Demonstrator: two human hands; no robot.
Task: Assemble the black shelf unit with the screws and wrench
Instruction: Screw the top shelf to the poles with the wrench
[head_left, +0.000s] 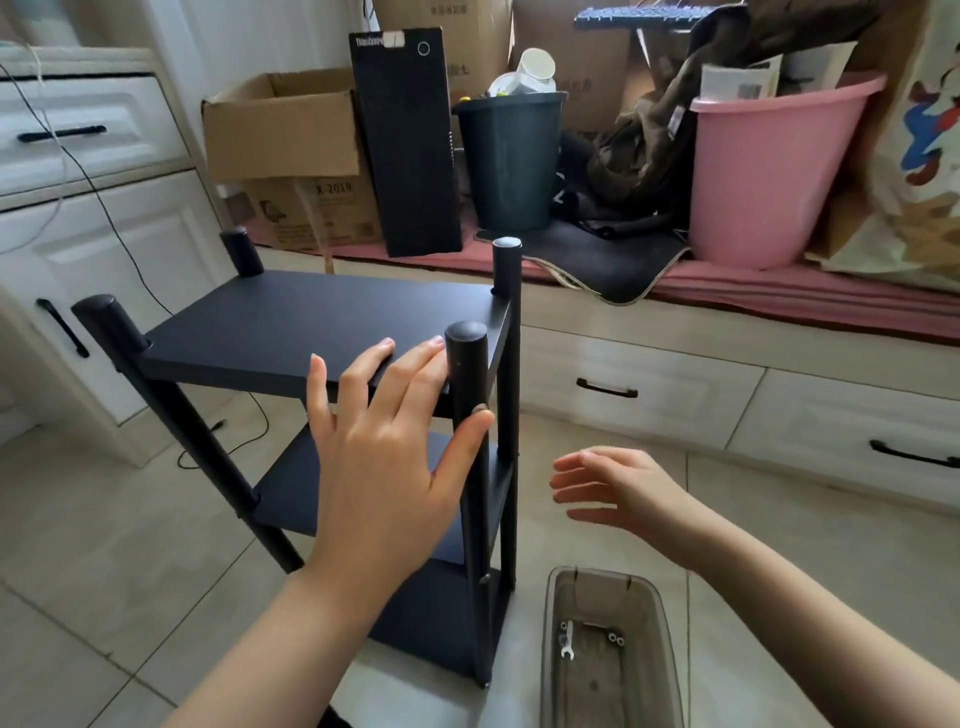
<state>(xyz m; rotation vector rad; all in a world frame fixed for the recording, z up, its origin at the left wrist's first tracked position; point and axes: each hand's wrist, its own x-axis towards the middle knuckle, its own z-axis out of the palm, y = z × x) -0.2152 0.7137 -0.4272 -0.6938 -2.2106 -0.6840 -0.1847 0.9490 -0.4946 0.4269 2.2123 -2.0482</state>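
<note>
The cardboard box (311, 208) at the far left, under an open box, bears the printed code "X-2019". The tall black carton (405, 145) beside it has white lettering along its top edge, too blurred to read, and a small circle mark.

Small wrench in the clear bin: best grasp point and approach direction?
Probably pinch the wrench at its thin middle shank, coming straight down through the open top of the bin. It lies flat on the bin floor near the left wall, roughly lengthwise, so fingers should close across its width. The right hand is open and nearest; the loose screws lie apart from it.
</note>
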